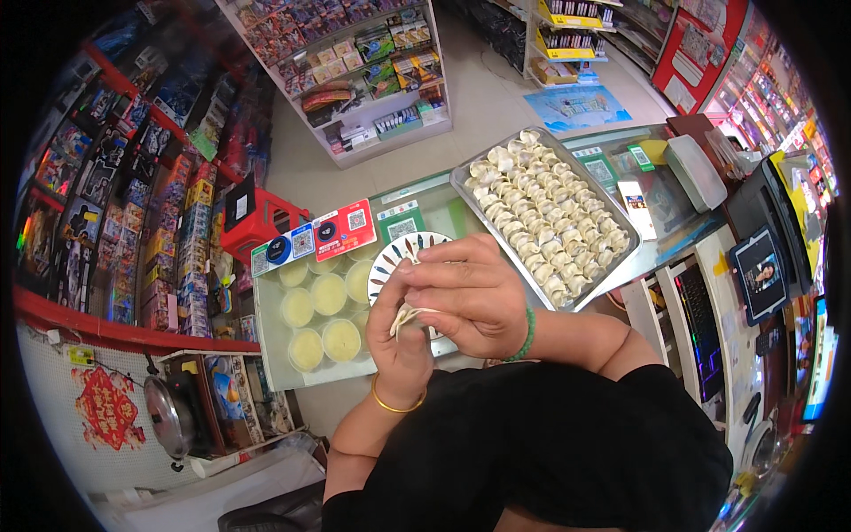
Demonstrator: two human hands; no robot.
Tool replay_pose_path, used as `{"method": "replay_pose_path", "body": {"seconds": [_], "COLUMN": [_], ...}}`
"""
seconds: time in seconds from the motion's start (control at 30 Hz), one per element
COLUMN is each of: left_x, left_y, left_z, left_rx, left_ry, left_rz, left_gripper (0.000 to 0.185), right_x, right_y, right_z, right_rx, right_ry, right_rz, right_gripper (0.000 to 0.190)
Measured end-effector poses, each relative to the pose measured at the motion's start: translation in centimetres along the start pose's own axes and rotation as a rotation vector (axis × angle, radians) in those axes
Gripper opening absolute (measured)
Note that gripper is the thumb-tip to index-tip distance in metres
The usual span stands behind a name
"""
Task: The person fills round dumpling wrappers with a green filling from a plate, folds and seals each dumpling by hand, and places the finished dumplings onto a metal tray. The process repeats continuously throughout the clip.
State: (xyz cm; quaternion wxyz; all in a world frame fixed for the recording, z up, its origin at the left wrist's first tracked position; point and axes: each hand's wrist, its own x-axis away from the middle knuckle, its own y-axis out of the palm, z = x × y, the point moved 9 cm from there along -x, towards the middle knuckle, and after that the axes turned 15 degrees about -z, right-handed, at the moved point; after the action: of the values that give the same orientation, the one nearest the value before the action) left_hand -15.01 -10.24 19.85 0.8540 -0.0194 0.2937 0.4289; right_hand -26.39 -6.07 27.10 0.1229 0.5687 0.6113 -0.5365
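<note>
Both of my hands meet in front of my chest, pinching a piece of pale dumpling dough (407, 319) that looks folded over. My left hand (402, 349), with a gold bangle at the wrist, supports it from the left. My right hand (469, 289), wearing a green bead bracelet, closes over it and hides most of it. Under the hands, a white plate with a leaf-like coloured pattern (384, 266) is partly covered; its contents are hidden. To the right, a metal tray (490, 231) holds rows of folded dumplings (558, 213).
Several round tubs of something pale yellow (329, 294) sit at the left of the glass counter (282, 376). Payment code cards (342, 229) stand behind them. Right of the tray lie a phone (637, 209) and a white plastic container (695, 173). A tablet (760, 274) stands near a keyboard (698, 332).
</note>
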Motion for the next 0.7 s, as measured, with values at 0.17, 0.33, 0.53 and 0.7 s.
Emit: {"method": "replay_pose_path", "body": {"seconds": [0.17, 0.33, 0.53, 0.7], "left_x": [0.3, -0.5, -1.6, -2.2], "left_y": [0.1, 0.9, 3.9, 6.3], "left_z": [0.5, 3.2, 7.2, 8.6], "left_rx": [-0.149, -0.531, -0.871, -0.944], "left_ry": [-0.108, -0.017, 0.204, 0.322], "left_rz": [-0.091, -0.134, -0.233, -0.29], "left_gripper": [0.057, 0.05, 0.044, 0.046], "right_x": [-0.8, -1.3, -1.5, -2.2], "right_y": [0.5, 1.5, 0.7, -1.1], "right_z": [0.5, 0.2, -1.8, -5.5], "right_rx": [-0.127, -0.121, -0.436, -0.455], "right_ry": [0.02, -0.104, -0.283, -0.501], "right_rz": [-0.055, -0.265, -0.114, -0.071], "right_gripper": [0.058, 0.06, 0.038, 0.039]}}
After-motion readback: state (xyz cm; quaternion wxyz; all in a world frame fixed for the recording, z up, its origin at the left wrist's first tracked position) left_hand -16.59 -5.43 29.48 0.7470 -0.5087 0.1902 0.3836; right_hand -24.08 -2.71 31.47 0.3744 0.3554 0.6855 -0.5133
